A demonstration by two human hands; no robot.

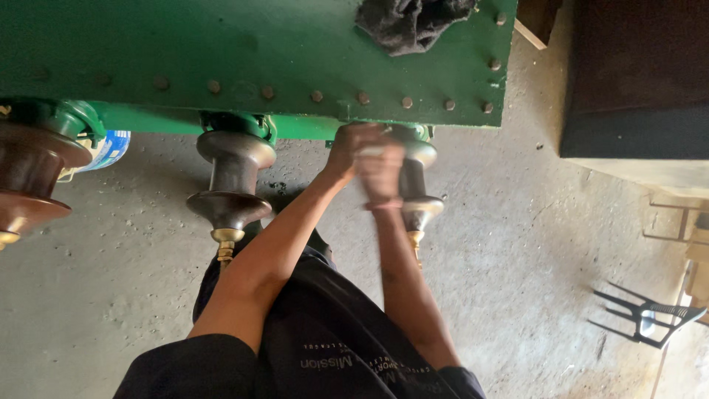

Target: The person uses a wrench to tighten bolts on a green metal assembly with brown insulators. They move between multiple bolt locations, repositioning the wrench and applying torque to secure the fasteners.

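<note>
Head view, looking down past a dark shirt: a person reaches both arms out to the rightmost of three brown ribbed insulators (413, 185) that jut sideways from the flange of a green riveted metal tank (251, 52). The left hand (351, 151) sits at the insulator's base, just where it meets the green collar, its fingers curled shut around the neck; the right hand (380, 174) is closed over the upper ribs, blurred with motion, so exactly how tightly it grips cannot be told. Holding the piece at two points looks like a way to steady it against the tank. The middle insulator (230, 188) and the left insulator (29, 181) stand untouched, each ending in a brass stud. A black rag (410, 22) lies bunched on the tank's top. Behind the left insulator peeks a blue-and-white container (107, 148), its contents hidden. A dark pronged rack (642, 318) rests on the concrete floor (532, 244).
</note>
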